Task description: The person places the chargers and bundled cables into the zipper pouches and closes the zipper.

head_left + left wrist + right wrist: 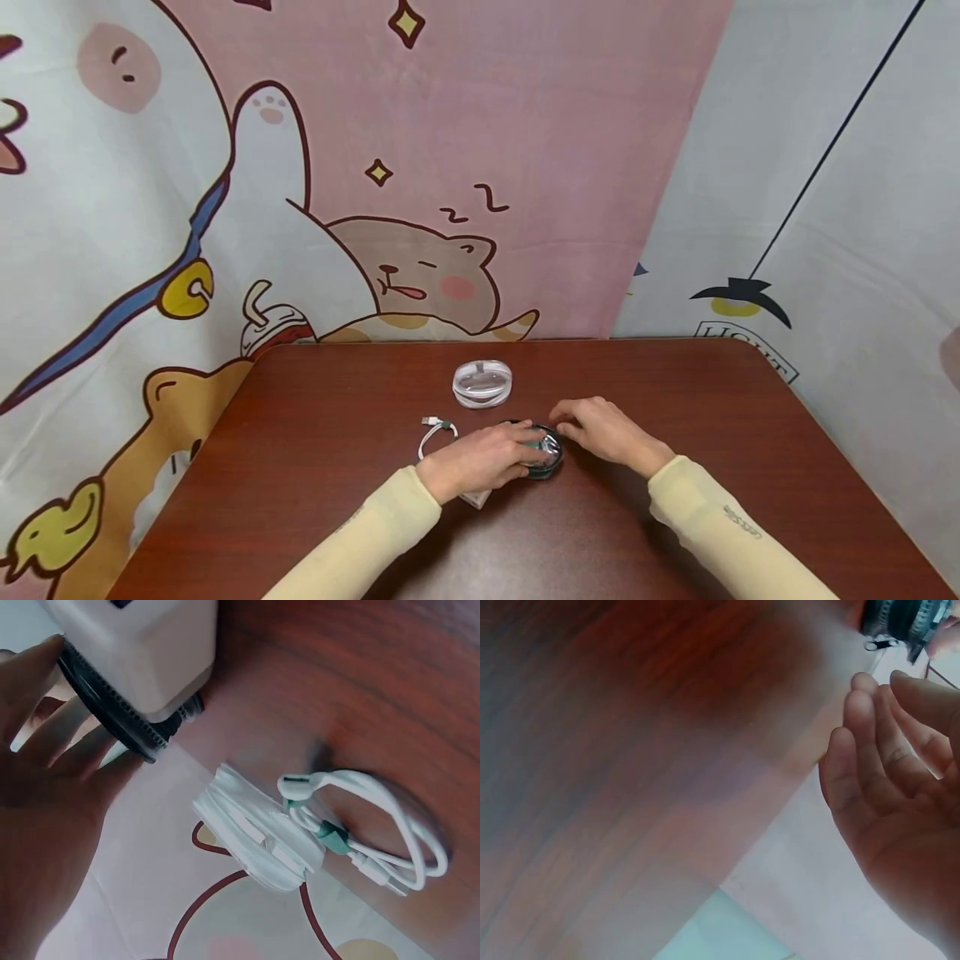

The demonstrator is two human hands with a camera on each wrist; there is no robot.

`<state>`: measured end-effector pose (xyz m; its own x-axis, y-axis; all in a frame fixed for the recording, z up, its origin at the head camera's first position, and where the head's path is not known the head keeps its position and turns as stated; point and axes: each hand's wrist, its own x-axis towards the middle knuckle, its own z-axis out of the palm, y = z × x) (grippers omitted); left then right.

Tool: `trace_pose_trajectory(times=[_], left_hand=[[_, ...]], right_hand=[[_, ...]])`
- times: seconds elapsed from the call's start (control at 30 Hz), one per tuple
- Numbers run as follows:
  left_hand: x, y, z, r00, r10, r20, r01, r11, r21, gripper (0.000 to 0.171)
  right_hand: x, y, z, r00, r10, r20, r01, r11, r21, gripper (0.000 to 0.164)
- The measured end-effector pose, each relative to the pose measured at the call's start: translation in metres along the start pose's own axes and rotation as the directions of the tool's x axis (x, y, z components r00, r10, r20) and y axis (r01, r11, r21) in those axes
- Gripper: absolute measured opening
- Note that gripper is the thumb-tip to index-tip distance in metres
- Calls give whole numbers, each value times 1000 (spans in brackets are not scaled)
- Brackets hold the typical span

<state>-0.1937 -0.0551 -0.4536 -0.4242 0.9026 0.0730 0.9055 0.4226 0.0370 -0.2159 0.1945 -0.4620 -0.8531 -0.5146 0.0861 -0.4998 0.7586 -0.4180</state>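
Observation:
In the head view my left hand (483,458) lies over a small dark zippered case (553,450) with a see-through top. The left wrist view shows the thumb and spread fingers holding the black zippered rim (112,712). A white charger block (476,498) sits beside the case, partly under the left hand; it looms large in the left wrist view. Just right of the case, my right hand (603,429) hovers with loosely bent fingers and nothing in them. A zipper pull (881,646) hangs near its fingertips in the right wrist view, apart from them.
A white cable (427,437) looped with a green tie lies left of the case. Behind it stands a coiled clear-white bundle (482,385). All lie on a reddish-brown table (337,400), with a cartoon-printed cloth (555,167) hanging behind.

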Motion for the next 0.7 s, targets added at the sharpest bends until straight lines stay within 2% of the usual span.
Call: trace_pose_trajectory(times=[0.17, 0.3, 0.47, 0.7], left_hand=[[-6, -3, -6, 995, -22, -102, 23, 1000, 5, 36], [-16, -8, -12, 982, -83, -169, 75, 996, -53, 37], [-31, -12, -17, 958, -174, -229, 150, 981, -120, 37], [-52, -16, -16, 912, -301, -278, 279, 953, -116, 39]], right_hand=[[-11, -7, -7, 999, 45, -25, -46, 999, -18, 18], [-18, -17, -6, 996, 62, -64, -64, 998, -26, 20], [-24, -31, -2, 993, 56, -102, -61, 997, -50, 21], [-26, -49, 6, 991, 0, -136, -16, 993, -114, 23]])
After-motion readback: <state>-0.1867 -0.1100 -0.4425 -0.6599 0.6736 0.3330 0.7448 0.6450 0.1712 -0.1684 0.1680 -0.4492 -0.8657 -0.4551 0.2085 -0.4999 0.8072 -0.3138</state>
